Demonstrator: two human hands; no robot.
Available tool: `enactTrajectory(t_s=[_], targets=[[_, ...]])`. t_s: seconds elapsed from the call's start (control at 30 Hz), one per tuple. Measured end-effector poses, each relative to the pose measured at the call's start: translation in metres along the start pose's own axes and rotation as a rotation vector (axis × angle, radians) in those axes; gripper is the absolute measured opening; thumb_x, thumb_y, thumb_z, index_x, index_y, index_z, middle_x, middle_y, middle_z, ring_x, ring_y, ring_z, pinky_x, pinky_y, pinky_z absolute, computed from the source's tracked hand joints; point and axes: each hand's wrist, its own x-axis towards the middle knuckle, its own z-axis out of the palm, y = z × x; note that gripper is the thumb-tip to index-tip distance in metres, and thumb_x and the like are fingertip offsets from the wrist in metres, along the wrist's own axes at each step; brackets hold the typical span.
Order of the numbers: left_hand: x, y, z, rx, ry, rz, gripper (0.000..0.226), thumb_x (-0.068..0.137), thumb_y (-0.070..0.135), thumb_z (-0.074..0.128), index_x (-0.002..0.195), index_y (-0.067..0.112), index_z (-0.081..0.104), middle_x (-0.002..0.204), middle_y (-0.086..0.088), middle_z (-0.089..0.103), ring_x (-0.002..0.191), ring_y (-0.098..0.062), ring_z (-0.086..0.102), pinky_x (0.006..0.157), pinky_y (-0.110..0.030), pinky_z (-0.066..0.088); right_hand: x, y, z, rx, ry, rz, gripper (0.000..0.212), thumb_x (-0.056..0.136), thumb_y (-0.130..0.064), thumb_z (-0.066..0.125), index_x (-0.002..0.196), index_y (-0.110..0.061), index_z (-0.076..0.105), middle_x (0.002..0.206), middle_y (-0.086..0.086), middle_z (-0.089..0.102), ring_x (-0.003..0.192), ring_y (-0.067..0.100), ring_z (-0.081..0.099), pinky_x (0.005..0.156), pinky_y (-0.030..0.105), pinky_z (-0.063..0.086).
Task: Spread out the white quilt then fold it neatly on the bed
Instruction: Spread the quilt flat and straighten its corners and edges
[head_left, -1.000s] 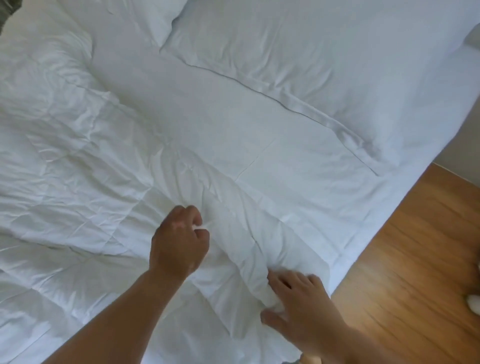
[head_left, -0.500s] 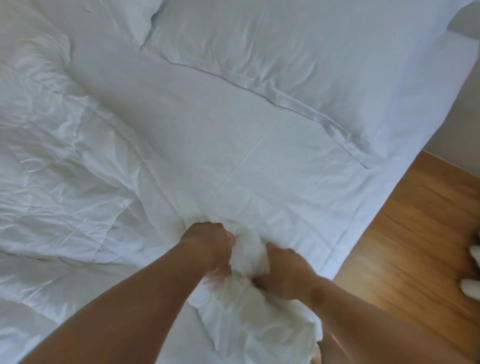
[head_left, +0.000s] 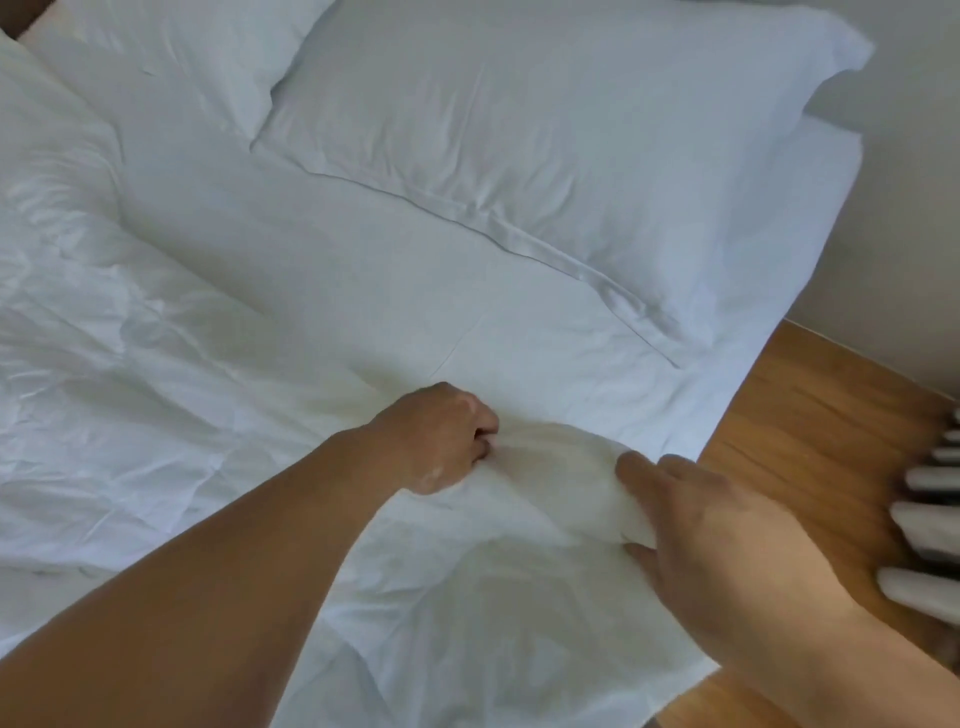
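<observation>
Head view: both hands gripping the white quilt (head_left: 130, 415) at the near right edge of the bed (head_left: 363, 270).
Left hand (head_left: 441, 439) is a fist, its fingers together and clamped on a fold of the quilt. Right hand (head_left: 727, 551), just to the right, pinches a bunched roll of the same cloth between thumb and fingers. The quilt lies crumpled over the left and near parts of the bed. A large pillow (head_left: 545, 156) and a second pillow (head_left: 171, 62) lie at the far end. The wooden floor (head_left: 805, 441) shows at right.

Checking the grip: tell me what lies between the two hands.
Head view: a bunched ridge of the white quilt, gripped by the left hand and the right hand.
</observation>
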Motion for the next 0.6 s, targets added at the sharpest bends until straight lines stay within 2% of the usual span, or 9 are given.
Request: enactTrajectory(t_s=[0.1, 0.13, 0.17, 0.23, 0.3, 0.4, 0.47, 0.53, 0.6], targets=[[0.009, 0.024, 0.001, -0.101, 0.720, 0.139, 0.015, 0.094, 0.015, 0.055, 0.090, 0.016, 0.069, 0.085, 0.004, 0.060, 0.083, -0.019, 0.054, 0.074, -0.032, 0.049, -0.022, 0.020, 0.007, 0.106, 0.124, 0.149, 0.051, 0.061, -0.024, 0.085, 0.100, -0.026, 0.051, 0.079, -0.008, 0.046, 0.061, 0.023, 0.048, 0.047, 0.034, 0.043], [0.007, 0.028, 0.012, -0.116, 0.839, 0.136, 0.013, 0.093, 0.014, 0.056, 0.091, 0.016, 0.069, 0.088, 0.003, 0.060, 0.083, -0.019, 0.054, 0.074, -0.030, 0.049, -0.024, 0.028, 0.019, 0.107, 0.099, 0.180, 0.055, 0.055, -0.020, 0.088, 0.101, -0.020, 0.058, 0.081, -0.003, 0.050, 0.064, 0.027, 0.052, 0.050, 0.037, 0.044], [0.006, 0.028, 0.028, -0.099, 0.800, 0.129, 0.013, 0.094, 0.015, 0.056, 0.095, 0.018, 0.068, 0.093, 0.002, 0.060, 0.087, -0.021, 0.055, 0.077, -0.032, 0.050, -0.023, 0.035, 0.038, 0.076, 0.068, 0.158, 0.061, 0.051, -0.021, 0.090, 0.105, -0.018, 0.063, 0.088, 0.001, 0.054, 0.071, 0.031, 0.059, 0.056, 0.040, 0.046], [0.008, 0.019, 0.066, 0.016, 0.328, 0.121, 0.020, 0.096, 0.021, 0.056, 0.113, 0.026, 0.064, 0.115, 0.004, 0.057, 0.108, -0.023, 0.056, 0.090, -0.039, 0.051, -0.015, 0.042, 0.072, 0.018, -0.169, 0.115, 0.072, 0.062, -0.046, 0.085, 0.125, -0.023, 0.060, 0.113, -0.001, 0.055, 0.099, 0.030, 0.064, 0.074, 0.045, 0.049], [0.010, 0.006, 0.088, 0.032, -0.055, 0.034, 0.036, 0.096, 0.019, 0.054, 0.129, 0.034, 0.055, 0.136, 0.008, 0.047, 0.127, -0.020, 0.049, 0.103, -0.039, 0.046, 0.000, 0.050, 0.090, 0.042, -0.257, 0.150, 0.073, 0.082, -0.070, 0.059, 0.142, -0.031, 0.045, 0.136, -0.005, 0.050, 0.123, 0.021, 0.056, 0.095, 0.040, 0.047], [0.019, -0.007, 0.080, -0.119, 0.214, -0.109, 0.046, 0.097, 0.016, 0.053, 0.140, 0.031, 0.045, 0.148, 0.007, 0.036, 0.123, -0.019, 0.056, 0.102, -0.033, 0.047, 0.043, 0.063, 0.092, 0.158, 0.028, 0.173, 0.071, 0.087, -0.066, 0.053, 0.143, -0.023, 0.049, 0.138, 0.003, 0.053, 0.123, 0.026, 0.056, 0.098, 0.042, 0.050], [0.030, -0.017, 0.066, -0.023, 0.397, -0.196, 0.056, 0.095, 0.015, 0.057, 0.145, 0.031, 0.037, 0.154, 0.004, 0.025, 0.120, -0.023, 0.057, 0.094, -0.033, 0.052, 0.077, 0.067, 0.091, 0.143, 0.006, 0.195, 0.082, 0.089, -0.066, 0.054, 0.155, -0.024, 0.030, 0.153, 0.002, 0.037, 0.136, 0.026, 0.042, 0.108, 0.040, 0.042], [0.046, -0.032, 0.050, 0.110, 0.351, -0.263, 0.074, 0.093, 0.016, 0.059, 0.154, 0.032, 0.021, 0.162, 0.001, 0.008, 0.137, -0.026, 0.039, 0.103, -0.036, 0.047, 0.102, 0.059, 0.100, 0.096, -0.159, 0.191, 0.093, 0.085, -0.074, 0.053, 0.158, -0.027, 0.020, 0.156, 0.000, 0.032, 0.139, 0.024, 0.036, 0.110, 0.042, 0.038], [0.063, -0.046, 0.036, 0.290, 0.165, -0.302, 0.088, 0.092, 0.017, 0.058, 0.157, 0.037, 0.001, 0.166, 0.002, -0.007, 0.150, -0.029, 0.012, 0.115, -0.044, 0.035, 0.109, 0.043, 0.115, 0.034, -0.261, 0.125, 0.092, 0.079, -0.079, 0.053, 0.152, -0.027, 0.031, 0.148, 0.001, 0.043, 0.133, 0.025, 0.042, 0.107, 0.042, 0.038]])
